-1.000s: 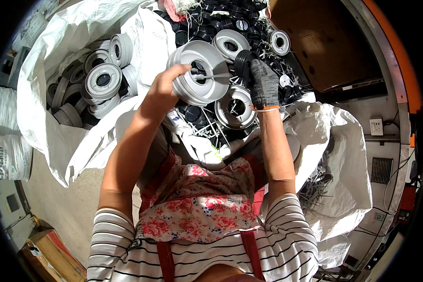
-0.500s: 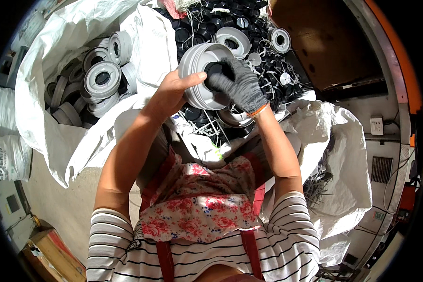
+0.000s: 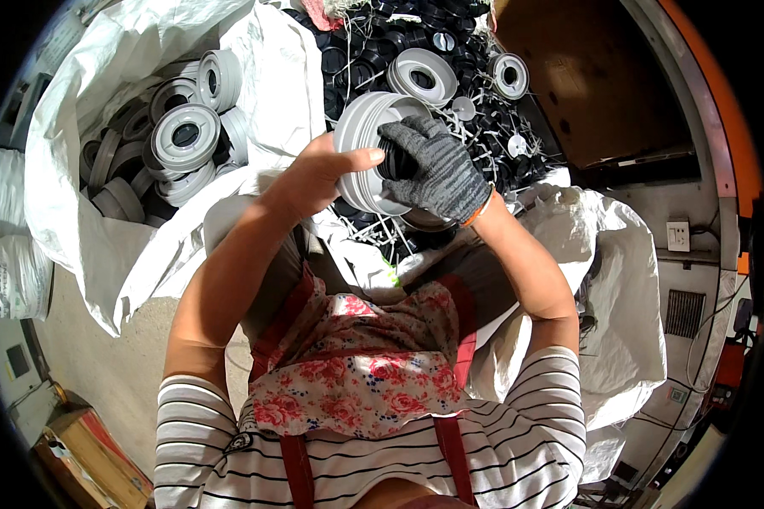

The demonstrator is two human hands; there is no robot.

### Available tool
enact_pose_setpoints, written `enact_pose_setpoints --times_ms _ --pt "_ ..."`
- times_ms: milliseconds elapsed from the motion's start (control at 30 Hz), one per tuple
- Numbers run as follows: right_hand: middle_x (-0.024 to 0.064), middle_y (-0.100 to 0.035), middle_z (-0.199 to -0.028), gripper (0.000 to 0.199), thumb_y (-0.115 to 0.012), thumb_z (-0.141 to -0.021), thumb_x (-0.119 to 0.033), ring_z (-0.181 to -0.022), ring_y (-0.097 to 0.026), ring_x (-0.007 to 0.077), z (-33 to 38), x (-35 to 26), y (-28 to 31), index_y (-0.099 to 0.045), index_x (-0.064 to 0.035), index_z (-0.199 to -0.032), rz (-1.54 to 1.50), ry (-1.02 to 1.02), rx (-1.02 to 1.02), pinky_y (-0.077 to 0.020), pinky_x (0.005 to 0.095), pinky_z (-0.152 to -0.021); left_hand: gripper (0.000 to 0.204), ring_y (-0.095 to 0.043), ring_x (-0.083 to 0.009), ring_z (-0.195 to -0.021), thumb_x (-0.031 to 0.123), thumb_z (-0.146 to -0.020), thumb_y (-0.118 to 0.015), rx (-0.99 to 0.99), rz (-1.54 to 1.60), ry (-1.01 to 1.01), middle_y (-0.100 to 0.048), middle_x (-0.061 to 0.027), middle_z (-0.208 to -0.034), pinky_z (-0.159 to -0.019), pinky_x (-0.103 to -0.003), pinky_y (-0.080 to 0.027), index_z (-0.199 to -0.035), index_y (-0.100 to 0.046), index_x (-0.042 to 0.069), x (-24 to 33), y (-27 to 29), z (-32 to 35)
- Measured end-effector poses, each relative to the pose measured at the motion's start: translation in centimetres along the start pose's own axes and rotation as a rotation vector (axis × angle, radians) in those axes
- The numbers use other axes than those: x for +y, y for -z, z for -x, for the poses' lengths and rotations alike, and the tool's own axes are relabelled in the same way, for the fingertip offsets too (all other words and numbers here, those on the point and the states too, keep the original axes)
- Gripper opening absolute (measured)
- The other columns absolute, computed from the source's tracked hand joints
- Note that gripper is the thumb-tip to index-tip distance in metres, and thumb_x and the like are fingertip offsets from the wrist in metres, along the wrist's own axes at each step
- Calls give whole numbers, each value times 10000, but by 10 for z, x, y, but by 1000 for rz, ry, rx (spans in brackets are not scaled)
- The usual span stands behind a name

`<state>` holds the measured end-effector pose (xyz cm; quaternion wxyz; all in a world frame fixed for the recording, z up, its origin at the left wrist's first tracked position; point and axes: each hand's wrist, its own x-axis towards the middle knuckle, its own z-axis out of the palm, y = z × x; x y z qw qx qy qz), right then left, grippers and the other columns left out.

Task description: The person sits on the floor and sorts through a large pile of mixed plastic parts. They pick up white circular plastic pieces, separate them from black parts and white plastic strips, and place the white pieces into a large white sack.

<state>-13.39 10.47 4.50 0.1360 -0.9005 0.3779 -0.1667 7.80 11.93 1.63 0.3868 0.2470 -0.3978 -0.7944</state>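
My bare left hand (image 3: 314, 176) grips a large light-grey plastic ring (image 3: 358, 140) by its stepped outer side, thumb over the edge. The ring is held tilted over the heap, its hollow side toward the right. My right hand (image 3: 443, 174), in a grey knitted glove with an orange cuff, has its fingers curled round a black threaded round plastic piece (image 3: 391, 163) at the ring's middle. The glove hides part of that piece, so I cannot tell how deep it sits.
A white woven sack (image 3: 272, 93) at the left holds several grey rings (image 3: 163, 146). Ahead lies a heap of black plastic caps (image 3: 378, 53), with white sprues (image 3: 475, 127) and another grey ring (image 3: 405, 71). A second white sack (image 3: 628, 314) stands at the right.
The ring and both hands have shifted slightly right and nearer. My gloved fingers have turned and spread round the black piece, whose threads now show. My right elbow has swung outward.
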Motion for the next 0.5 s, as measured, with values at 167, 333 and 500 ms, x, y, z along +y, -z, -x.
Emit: enact_pose_setpoints --times_ms 167,333,500 --pt "227 -576 -1136 717 -798 -675 -331 -1070 -564 313 -10 -1 -13 -509 -4 -1243 -256 -251 202 -455 396 -933 544 -547 -122 -909 155 -779 -697 115 -193 -99 -577 -45 -988 -808 -274 -455 -1245 -470 -10 -1 -11 -1" --pt "96 -630 -948 520 -758 -776 -252 -800 -600 144 -16 0 -13 -534 38 -1145 -682 -448 283 -512 278 -668 644 -541 -140 -946 71 -715 -750 136 -275 -219 -548 -78 -1086 -823 -279 -461 -1266 -428 -14 -6 -8 -8" --pt "38 -633 -692 536 -691 -811 -459 -498 -554 135 -11 28 3 -569 -41 -1124 -1484 -953 -337 -452 250 -454 720 -483 -192 -1135 153 -763 -696 107 -369 -272 -517 -107 -1223 -994 -333 -368 -1371 -345 -8 -13 -2 -9"
